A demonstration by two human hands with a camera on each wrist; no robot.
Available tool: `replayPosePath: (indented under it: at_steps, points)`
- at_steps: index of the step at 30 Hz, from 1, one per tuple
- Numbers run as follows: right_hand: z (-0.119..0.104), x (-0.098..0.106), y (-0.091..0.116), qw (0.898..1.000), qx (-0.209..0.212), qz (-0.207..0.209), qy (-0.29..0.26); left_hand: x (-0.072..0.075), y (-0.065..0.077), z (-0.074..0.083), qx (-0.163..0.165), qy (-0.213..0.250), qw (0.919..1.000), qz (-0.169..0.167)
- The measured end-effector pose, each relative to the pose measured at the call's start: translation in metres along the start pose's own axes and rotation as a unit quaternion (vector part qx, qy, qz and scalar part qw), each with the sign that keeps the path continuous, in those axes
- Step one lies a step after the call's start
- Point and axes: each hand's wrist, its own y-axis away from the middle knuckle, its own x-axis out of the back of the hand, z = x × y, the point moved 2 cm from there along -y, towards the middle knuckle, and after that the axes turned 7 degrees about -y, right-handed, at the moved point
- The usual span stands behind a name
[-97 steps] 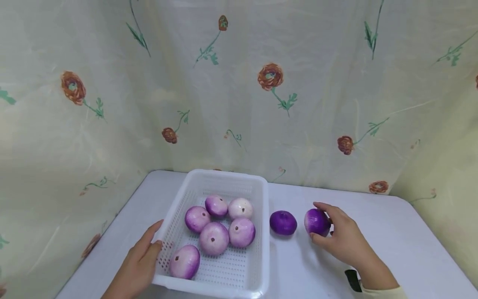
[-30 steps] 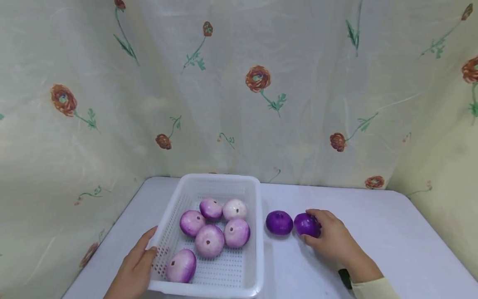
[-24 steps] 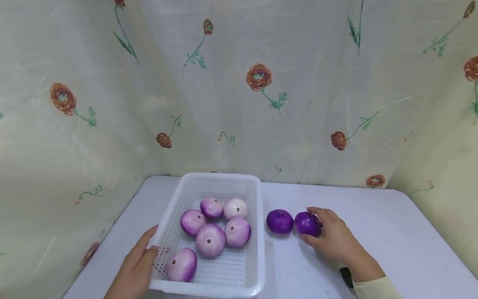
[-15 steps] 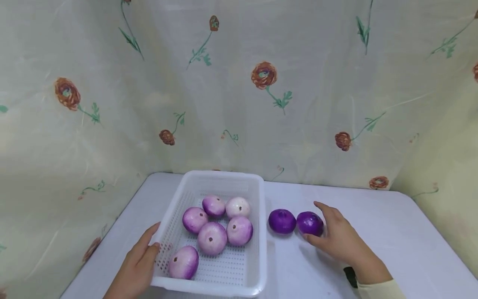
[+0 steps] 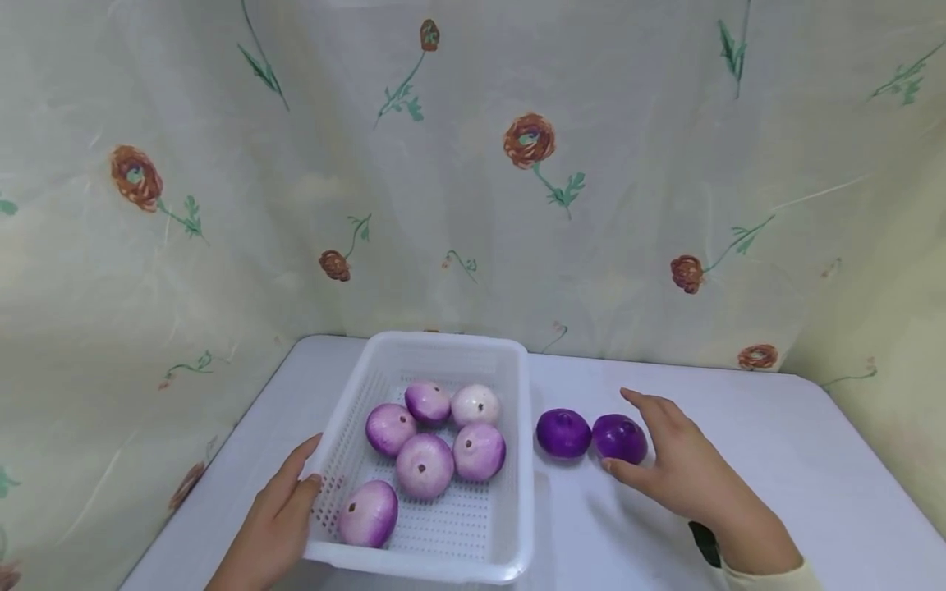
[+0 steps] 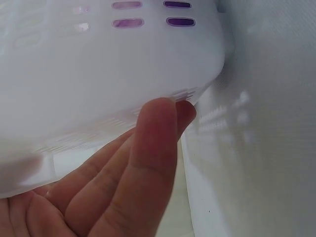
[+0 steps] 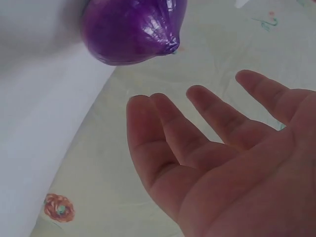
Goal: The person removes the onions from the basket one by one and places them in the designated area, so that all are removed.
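My left hand (image 5: pixel 269 513) grips the left side of a white perforated plastic basket (image 5: pixel 523 460). In the left wrist view the thumb (image 6: pixel 155 133) lies against the basket wall (image 6: pixel 98 69), with other fingers beneath its edge. Several pale purple onions (image 5: pixel 424 466) rest inside. Two darker onions stand on the table to the basket's right, side by side: a left one (image 5: pixel 563 433) and a right one (image 5: pixel 619 438). Beside the right one, my right hand (image 5: pixel 683 464) is spread and holds nothing. The right wrist view shows its fingers apart from a shiny purple onion (image 7: pixel 131 32).
A white table (image 5: pixel 746 443) carries the basket and the two loose onions. Floral cloth (image 5: pixel 606 287) hangs behind the table and along both sides. The basket's right wall stands close to the left loose onion.
My right hand has moved the right onion left, up against its neighbour, then let go and drawn back slightly to the right. The left hand stays on the basket; the head view shifts slightly.
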Motion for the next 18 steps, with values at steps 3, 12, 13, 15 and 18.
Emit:
replayPosePath:
  at_steps: [3,12,13,15,18]
  points:
    - [-0.006,-0.001,0.001,1.000,0.021,0.008,0.000,-0.001,0.001,0.000,0.000,0.008,1.0000,0.000]
    - [-0.046,-0.006,-0.004,0.995,0.096,0.024,0.000,-0.003,-0.001,0.002,-0.032,0.020,0.9992,0.013]
    - [-0.052,-0.007,-0.007,0.994,0.104,0.021,0.003,-0.002,-0.002,0.002,-0.031,0.014,0.9993,0.015]
    - [-0.063,-0.011,-0.015,0.992,0.123,0.011,0.008,-0.002,-0.002,0.002,-0.025,0.008,0.9995,0.015]
    - [-0.082,-0.018,-0.028,0.988,0.151,-0.018,0.023,-0.002,0.000,-0.001,-0.010,0.006,0.9999,0.012]
